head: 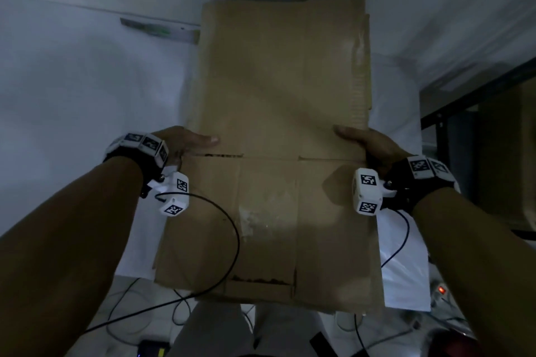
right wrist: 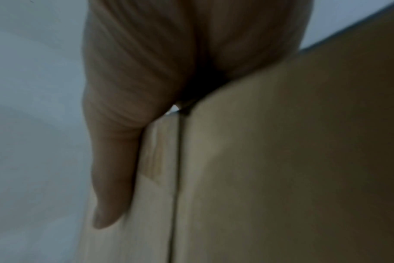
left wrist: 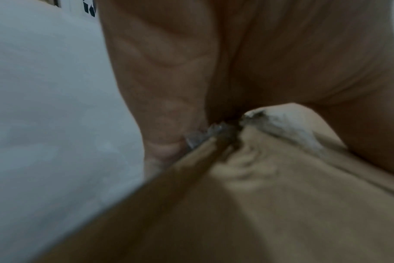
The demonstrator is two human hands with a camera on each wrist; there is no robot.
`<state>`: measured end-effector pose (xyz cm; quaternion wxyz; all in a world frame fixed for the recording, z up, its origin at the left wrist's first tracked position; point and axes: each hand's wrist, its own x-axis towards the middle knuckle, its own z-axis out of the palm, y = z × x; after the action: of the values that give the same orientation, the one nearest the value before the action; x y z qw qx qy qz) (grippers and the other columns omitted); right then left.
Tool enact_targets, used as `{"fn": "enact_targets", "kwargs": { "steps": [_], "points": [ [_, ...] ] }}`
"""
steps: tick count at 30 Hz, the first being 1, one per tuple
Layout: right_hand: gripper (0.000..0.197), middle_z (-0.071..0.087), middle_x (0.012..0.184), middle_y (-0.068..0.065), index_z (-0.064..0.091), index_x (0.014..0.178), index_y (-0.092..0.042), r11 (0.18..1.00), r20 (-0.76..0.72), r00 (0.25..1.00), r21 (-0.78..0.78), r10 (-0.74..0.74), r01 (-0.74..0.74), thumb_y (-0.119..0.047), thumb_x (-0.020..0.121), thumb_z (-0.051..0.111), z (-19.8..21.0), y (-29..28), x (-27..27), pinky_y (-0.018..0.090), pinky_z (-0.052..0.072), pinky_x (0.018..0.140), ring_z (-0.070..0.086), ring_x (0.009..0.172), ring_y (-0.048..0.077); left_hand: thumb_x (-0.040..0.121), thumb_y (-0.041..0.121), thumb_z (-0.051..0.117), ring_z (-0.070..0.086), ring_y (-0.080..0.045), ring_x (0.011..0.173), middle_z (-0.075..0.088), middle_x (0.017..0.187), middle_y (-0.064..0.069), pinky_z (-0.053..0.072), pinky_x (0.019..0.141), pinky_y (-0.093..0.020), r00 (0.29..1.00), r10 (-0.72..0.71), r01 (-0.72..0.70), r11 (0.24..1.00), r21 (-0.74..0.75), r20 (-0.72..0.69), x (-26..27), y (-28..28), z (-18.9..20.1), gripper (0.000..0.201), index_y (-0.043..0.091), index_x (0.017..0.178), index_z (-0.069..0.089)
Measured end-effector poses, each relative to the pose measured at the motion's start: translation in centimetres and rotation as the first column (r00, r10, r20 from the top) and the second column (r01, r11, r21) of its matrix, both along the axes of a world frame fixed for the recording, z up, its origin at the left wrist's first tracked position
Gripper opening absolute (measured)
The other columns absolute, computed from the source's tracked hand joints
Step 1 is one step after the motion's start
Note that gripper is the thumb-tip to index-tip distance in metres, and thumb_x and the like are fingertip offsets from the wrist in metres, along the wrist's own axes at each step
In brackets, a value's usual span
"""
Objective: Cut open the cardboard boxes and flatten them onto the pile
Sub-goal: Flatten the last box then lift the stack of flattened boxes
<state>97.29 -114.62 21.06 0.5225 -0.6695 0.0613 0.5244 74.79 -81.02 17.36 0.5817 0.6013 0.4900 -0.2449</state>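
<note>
A large flattened brown cardboard box (head: 275, 95) stretches away from me over a white surface, its flaps folded flat. Stacked cardboard edges (head: 366, 66) show along its far right side. My left hand (head: 185, 142) grips the box's left edge, thumb lying on top. My right hand (head: 368, 142) grips the right edge the same way. In the left wrist view my thumb (left wrist: 160, 89) presses against the cardboard (left wrist: 259, 204) beside torn tape (left wrist: 205, 133). In the right wrist view my thumb (right wrist: 115, 160) lies along the cardboard (right wrist: 281, 160). The other fingers are hidden under the box.
A long grey and green tool (head: 159, 29) lies on the white table (head: 87, 81) at the far left of the box. A dark shelf frame (head: 475, 95) stands at the right. Cables (head: 203, 293) and a power strip with a red light (head: 441, 289) lie on the floor near me.
</note>
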Motion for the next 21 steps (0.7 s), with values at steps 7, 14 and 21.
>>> {"fn": "enact_targets", "kwargs": {
  "steps": [7, 14, 21],
  "points": [
    [0.063, 0.069, 0.116, 0.012, 0.061, 0.126, -0.009, 0.996, 0.085, 0.994, 0.062, -0.074, 0.069, -0.027, 0.069, 0.082, 1.8, 0.7, -2.2, 0.040, 0.056, 0.083, 0.068, 0.104, 0.029, 0.022, 0.047, 0.097, 0.061, -0.030, 0.099, 0.062, 0.119, -0.012, 0.058, 0.073, -0.037, 0.999, 0.042, -0.039, 0.977, -0.209, 0.010, -1.5, -0.8, 2.9, 0.111, 0.005, 0.119, 0.063],
    [0.074, 0.068, 0.119, 0.012, 0.061, 0.126, -0.011, 0.982, 0.286, 0.954, 0.185, -0.095, 0.042, -0.029, 0.060, 0.089, 7.6, 2.9, -2.6, 0.047, 0.053, 0.090, 0.066, 0.108, 0.032, 0.060, 0.033, 0.084, 0.070, -0.026, 0.091, 0.069, 0.114, -0.015, 0.060, 0.063, -0.032, 0.945, 0.200, -0.131, 0.957, -0.258, 0.260, -2.6, 0.6, 8.2, 0.040, 0.008, 0.091, 0.079],
    [0.058, 0.070, 0.116, 0.010, 0.061, 0.125, -0.008, 0.949, 0.493, 0.860, 0.312, -0.127, -0.039, -0.009, 0.069, 0.078, 15.3, 5.9, -4.0, 0.040, 0.055, 0.080, 0.068, 0.102, 0.028, 0.033, 0.036, 0.098, 0.071, -0.026, 0.094, 0.071, 0.110, -0.013, 0.060, 0.076, -0.041, 0.846, 0.188, -0.095, 0.974, -0.207, 0.498, -4.6, 3.5, 14.6, 0.093, 0.001, 0.114, 0.068]
  ]
}}
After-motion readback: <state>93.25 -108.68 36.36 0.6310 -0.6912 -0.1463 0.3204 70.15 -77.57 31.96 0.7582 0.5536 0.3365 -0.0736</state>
